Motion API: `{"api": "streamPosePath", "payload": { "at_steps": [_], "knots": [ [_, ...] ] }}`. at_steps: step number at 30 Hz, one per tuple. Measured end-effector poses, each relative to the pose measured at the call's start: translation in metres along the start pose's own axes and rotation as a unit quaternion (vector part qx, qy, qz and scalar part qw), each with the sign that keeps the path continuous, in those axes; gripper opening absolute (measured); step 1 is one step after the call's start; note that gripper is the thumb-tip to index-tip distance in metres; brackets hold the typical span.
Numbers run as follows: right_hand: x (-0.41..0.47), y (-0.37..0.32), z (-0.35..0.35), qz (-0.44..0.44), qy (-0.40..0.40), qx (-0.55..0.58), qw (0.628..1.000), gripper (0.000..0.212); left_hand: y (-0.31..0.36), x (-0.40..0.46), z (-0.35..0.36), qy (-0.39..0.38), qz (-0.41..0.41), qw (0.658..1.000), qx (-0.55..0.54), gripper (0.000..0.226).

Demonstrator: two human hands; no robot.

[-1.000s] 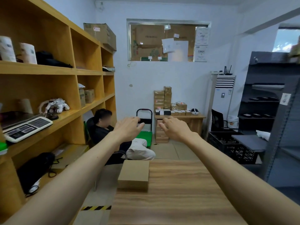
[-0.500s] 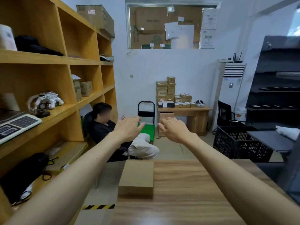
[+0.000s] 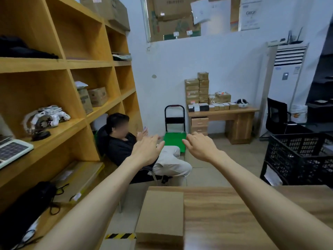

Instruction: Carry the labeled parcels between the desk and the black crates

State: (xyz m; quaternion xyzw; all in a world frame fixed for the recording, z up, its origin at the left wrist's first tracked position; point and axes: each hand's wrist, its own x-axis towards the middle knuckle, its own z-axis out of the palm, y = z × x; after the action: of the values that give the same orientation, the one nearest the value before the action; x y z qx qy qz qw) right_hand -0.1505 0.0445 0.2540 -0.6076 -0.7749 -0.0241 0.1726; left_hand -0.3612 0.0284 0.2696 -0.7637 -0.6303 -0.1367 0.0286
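While both arms stretch forward, the left hand [image 3: 147, 149] and right hand [image 3: 200, 147] hang relaxed, holding nothing. Below them, the cardboard parcel [image 3: 161, 213] lies flat on the desk [image 3: 225, 222], its long axis pointing away from the person.

Both arms reach forward, left hand [image 3: 146, 150] and right hand [image 3: 199, 147] empty, fingers relaxed.

Both bare forearms reach forward over the wood-grain desk [image 3: 225, 213]; the left hand [image 3: 146, 150] and the right hand [image 3: 199, 146] hang in the air with fingers loosely spread, holding nothing; a plain brown cardboard parcel [image 3: 161, 213] lies flat at the desk's left edge, below the left forearm; a black slatted plastic crate [image 3: 297, 156] stands on the floor to the right; tall yellow wooden shelves [image 3: 75, 109] fill the left; a seated person in black [image 3: 120, 143] leans against them, near a green platform trolley [image 3: 174, 139].
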Motion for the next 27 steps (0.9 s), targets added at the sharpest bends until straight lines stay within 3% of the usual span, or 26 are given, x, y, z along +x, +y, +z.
{"api": "streamPosePath", "payload": {
  "at_steps": [15,24,27],
  "knots": [
    [0.015,0.025,0.260,0.093,-0.195,0.107,0.971,0.050,-0.106,0.015,0.229,-0.176,-0.108,0.978,-0.021,0.052],
    [-0.061,0.032,0.420,0.229,-0.241,0.184,0.925,0.060,-0.168,-0.037,0.368,-0.255,-0.184,0.948,-0.046,0.058],
    [-0.086,0.035,0.454,0.280,-0.256,0.263,0.887,0.058,-0.173,-0.058,0.398,-0.284,-0.225,0.929,-0.070,0.065]
  ]
}}
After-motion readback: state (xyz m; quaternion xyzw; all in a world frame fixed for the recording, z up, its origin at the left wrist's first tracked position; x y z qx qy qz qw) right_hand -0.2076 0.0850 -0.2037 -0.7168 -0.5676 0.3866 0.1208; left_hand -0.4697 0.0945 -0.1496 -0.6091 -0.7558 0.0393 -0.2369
